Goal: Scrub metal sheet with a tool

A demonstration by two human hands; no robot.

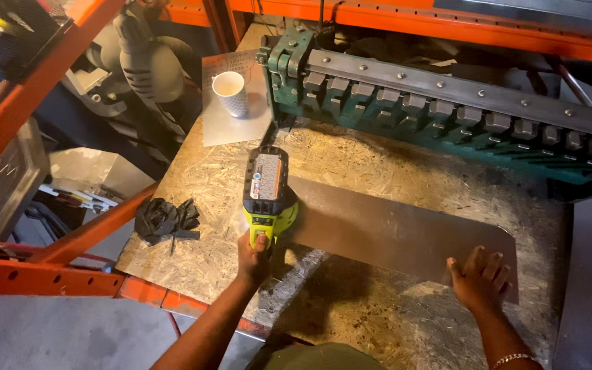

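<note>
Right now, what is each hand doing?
Left hand: closed on the yellow-green cordless tool.
Right hand: open, flat on the metal sheet.

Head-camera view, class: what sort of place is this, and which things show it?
Probably a sheet-metal workshop. A green finger brake sits on a chipboard bench, the left hand grips a cordless power tool at a metal sheet that the right hand steadies, amid orange racking.

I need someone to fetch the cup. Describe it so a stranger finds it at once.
Start at the long green metal bending machine along the chipboard workbench. By its left end, a small white dotted cup stands upright on a grey metal sheet. It is the only cup there.
</note>
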